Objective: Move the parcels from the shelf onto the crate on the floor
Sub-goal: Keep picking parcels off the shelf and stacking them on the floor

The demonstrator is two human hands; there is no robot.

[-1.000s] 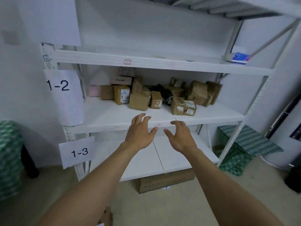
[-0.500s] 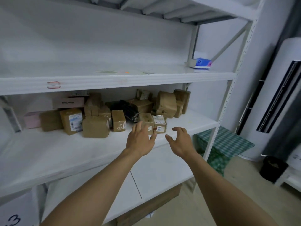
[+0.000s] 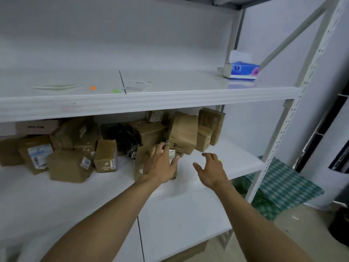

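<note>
Parcels (image 3: pixel 183 135) reached: left grip (image 3: pixel 160 165) now lies spread on the front parcel (image 3: pixel 138 163), not clasping; right grip (image 3: pixel 212 172) open, empty.

Left hand (image 3: pixel 160 168) covers most of 1 small parcel (image 3: pixel 139 166), its label (image 3: pixel 172 155) blurred.

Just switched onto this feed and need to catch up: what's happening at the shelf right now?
A person reaches into the middle shelf with both bare hands. The left hand lies with spread fingers over a small brown parcel at the front of the pile of parcels, not clearly gripping it. The right hand hovers open beside it, holding nothing. Nothing is lifted yet, and the crate is out of view.
</note>
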